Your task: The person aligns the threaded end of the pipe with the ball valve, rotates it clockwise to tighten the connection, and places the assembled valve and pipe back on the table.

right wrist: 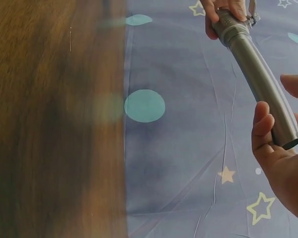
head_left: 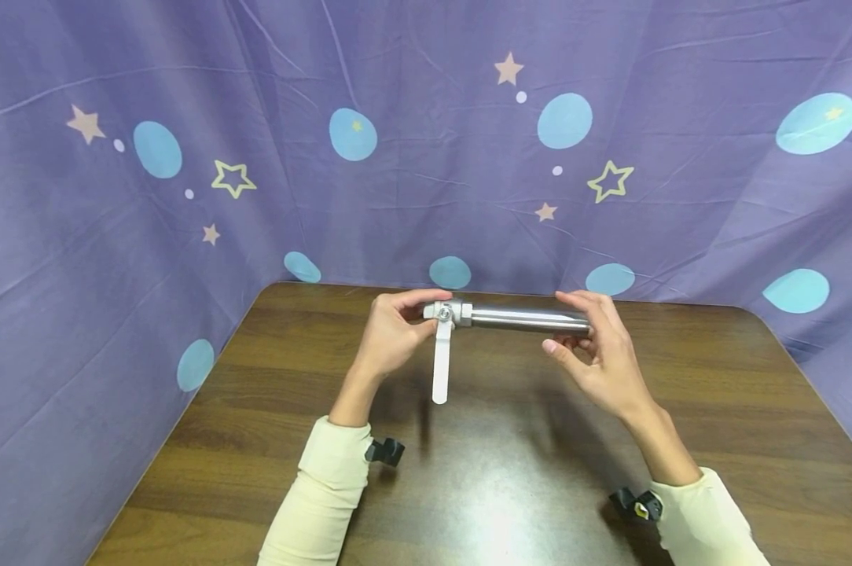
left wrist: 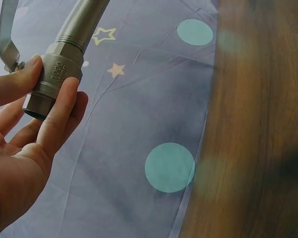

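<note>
A metal ball valve [head_left: 461, 312] with a long flat white-looking lever [head_left: 441, 369] is joined to a smooth steel pipe [head_left: 528, 318], both held up above the table. My left hand [head_left: 391, 334] pinches the valve body at its left end, thumb on one side and fingers on the other, as the left wrist view shows. The lever points down toward me. Around the pipe's free right end is my right hand [head_left: 606, 358], its fingers loosely bent against the pipe and its thumb held off it. In the right wrist view the pipe's open end [right wrist: 292, 144] shows near the palm.
Under the hands lies a brown wooden table [head_left: 256, 472] with rounded far corners. A purple curtain [head_left: 412, 196] with stars and blue dots hangs behind it and along the left side. Black wrist mounts [head_left: 386, 452] sit at both cream sleeves [head_left: 327, 487].
</note>
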{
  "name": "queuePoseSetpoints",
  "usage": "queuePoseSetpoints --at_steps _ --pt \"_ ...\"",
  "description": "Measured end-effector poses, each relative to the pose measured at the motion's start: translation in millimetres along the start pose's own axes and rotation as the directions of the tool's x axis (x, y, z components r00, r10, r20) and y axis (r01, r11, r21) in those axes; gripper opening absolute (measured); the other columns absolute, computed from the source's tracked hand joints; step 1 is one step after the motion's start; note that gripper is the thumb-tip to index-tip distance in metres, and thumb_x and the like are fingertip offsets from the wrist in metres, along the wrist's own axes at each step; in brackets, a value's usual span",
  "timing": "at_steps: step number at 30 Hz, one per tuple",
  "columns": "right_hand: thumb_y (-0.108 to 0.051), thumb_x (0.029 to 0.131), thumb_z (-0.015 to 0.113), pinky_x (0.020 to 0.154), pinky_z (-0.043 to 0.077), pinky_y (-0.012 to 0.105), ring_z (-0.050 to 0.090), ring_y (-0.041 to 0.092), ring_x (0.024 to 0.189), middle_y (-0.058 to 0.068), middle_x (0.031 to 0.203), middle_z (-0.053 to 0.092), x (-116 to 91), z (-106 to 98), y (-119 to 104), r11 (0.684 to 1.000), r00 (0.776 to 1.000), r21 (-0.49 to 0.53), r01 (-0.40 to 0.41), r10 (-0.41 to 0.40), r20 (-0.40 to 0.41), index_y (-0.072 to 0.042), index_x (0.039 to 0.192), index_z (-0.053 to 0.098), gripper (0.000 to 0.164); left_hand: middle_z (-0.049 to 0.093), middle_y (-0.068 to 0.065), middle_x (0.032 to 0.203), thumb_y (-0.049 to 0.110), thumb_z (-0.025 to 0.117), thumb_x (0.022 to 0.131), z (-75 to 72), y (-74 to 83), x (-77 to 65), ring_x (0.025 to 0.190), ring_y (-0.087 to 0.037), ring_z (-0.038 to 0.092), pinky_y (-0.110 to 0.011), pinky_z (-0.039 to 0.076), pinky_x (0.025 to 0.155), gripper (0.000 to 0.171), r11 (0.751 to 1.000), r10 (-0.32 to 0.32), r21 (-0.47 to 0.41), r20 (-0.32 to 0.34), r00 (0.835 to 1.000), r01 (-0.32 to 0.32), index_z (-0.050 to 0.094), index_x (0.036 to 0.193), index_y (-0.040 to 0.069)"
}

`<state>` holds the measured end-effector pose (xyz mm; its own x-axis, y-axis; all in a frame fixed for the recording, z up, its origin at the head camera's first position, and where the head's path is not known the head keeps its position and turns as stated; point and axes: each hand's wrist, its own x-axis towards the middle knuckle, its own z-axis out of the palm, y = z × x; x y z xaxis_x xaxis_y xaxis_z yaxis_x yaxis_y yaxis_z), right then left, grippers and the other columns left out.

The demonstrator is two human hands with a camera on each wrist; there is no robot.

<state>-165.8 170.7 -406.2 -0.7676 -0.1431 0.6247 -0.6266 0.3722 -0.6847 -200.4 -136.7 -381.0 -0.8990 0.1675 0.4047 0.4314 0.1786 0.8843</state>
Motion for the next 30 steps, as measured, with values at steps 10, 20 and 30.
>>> queuePoseSetpoints --at_steps 10,20,30 --pt "0.021 0.08 0.08 0.075 0.059 0.008 0.064 0.001 0.097 0.018 0.128 0.066 2.6 3.6 3.6 0.988 0.987 -0.012 0.154 -0.154 -0.043 0.003 0.128 0.071 0.052 0.079 -0.027 0.113 -0.018 0.07 0.081 -1.5 1.7 -1.1 0.086 -0.006 0.072 -0.019 0.062 0.078 0.041 1.0 -0.013 -0.028 0.002 1.0 0.013 0.078 0.119 -0.006" --pt "0.02 0.082 0.078 0.066 0.059 0.01 0.067 -0.002 0.08 0.016 0.119 0.072 2.6 5.2 6.4 0.984 0.983 -0.018 0.179 -0.179 -0.039 0.004 0.125 0.073 0.046 0.08 -0.025 0.112 -0.017 0.071 0.081 -1.7 1.6 -0.1 0.087 -0.013 0.073 -0.022 0.062 0.077 0.041 1.0 -0.013 -0.006 0.008 1.0 0.014 0.079 0.118 -0.003" --pt "0.017 0.09 0.072 0.066 0.057 0.01 0.066 0.0 0.077 0.012 0.118 0.071 1.7 4.1 6.5 0.991 0.992 -0.042 0.126 -0.126 0.005 0.001 0.133 0.071 0.046 0.08 -0.024 0.114 -0.016 0.071 0.08 0.2 1.7 -1.1 0.091 -0.017 0.074 -0.02 0.063 0.078 0.042 1.0 -0.007 0.011 0.011 1.0 0.007 0.08 0.119 -0.003"
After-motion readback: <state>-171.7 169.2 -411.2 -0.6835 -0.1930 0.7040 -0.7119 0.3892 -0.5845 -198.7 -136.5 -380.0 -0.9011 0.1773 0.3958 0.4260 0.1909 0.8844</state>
